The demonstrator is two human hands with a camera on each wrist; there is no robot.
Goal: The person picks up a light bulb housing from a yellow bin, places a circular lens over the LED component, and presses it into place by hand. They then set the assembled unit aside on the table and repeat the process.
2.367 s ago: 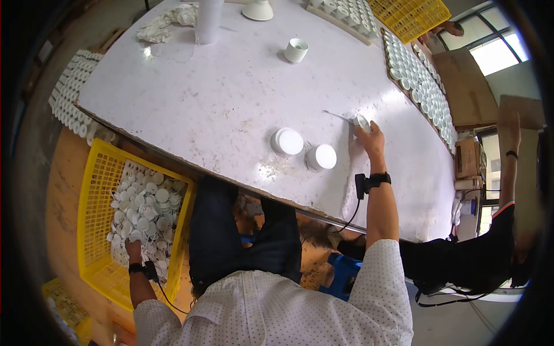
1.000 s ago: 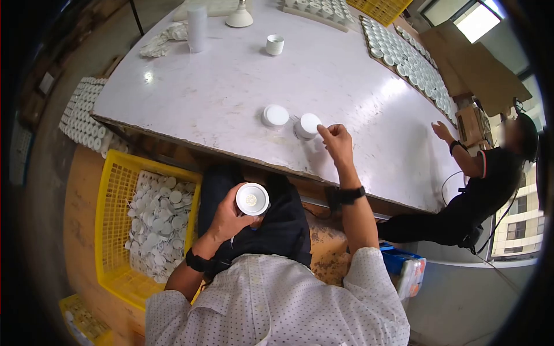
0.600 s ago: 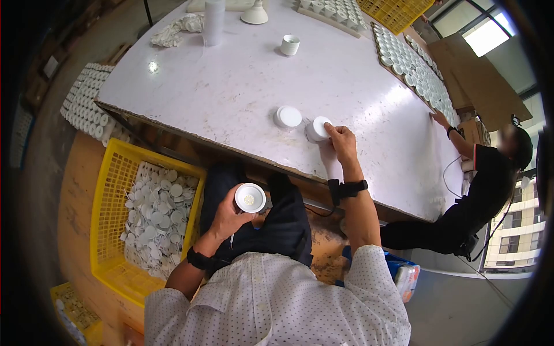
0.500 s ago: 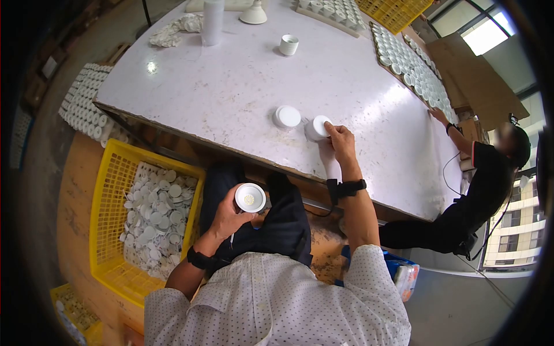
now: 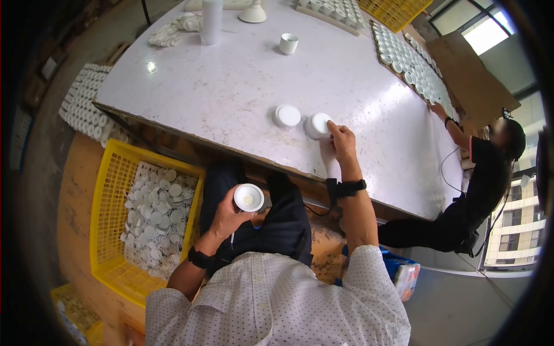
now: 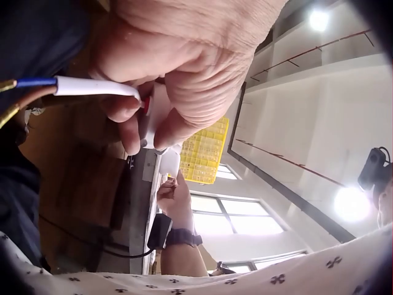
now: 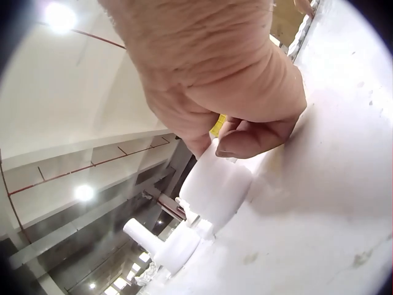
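Note:
A white round lamp housing (image 5: 249,198) with a dotted yellowish centre is gripped by my left hand (image 5: 226,219) over the lap, its face up. The left wrist view shows a white cable (image 6: 98,86) ending in blue and brown wires beside the fingers of that hand (image 6: 190,61). On the table, the thumb and fingers of my right hand (image 5: 344,146) pinch the edge of a white disc (image 5: 321,123) on top of a short round stack. In the right wrist view, the hand (image 7: 227,80) hides part of the disc's rim (image 7: 215,178). Another white stack (image 5: 287,116) stands just left.
The yellow crate (image 5: 103,230) at the left holds many small white discs (image 5: 156,216). Further back are a white cup (image 5: 288,44), a clear cylinder (image 5: 212,23), a white cone-shaped piece (image 5: 253,12) and crumpled cloth (image 5: 173,32). Another person (image 5: 485,179) reaches toward trays (image 5: 412,63) at the right.
My left hand has come from the crate to the lap, now with the lamp housing. My right hand has left the table's far piece for the right stack, whose top disc has shifted slightly.

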